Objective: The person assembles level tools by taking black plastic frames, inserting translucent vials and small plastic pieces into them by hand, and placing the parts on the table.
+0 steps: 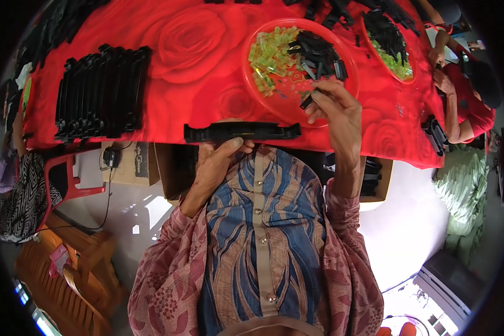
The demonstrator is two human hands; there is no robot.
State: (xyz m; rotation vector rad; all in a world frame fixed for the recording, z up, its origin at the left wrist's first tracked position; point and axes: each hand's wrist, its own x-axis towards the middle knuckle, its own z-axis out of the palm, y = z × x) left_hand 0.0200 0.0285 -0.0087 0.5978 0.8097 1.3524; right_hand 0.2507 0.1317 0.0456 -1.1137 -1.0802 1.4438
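Observation:
My left hand is closed around a long black plastic bar with stepped ends, held level at the table's near edge. Raised over the near right rim of a round red tray, my right hand pinches a small black plastic piece between thumb and fingers. Inside that tray, transparent yellow-green plastic pieces lie heaped on the left. Small black pieces are piled on its right side.
A row of similar black bars stands on the red rose-print cloth at left. A second tray sits farther right, near another person. Cardboard boxes are under the table, and a red plastic chair stands left.

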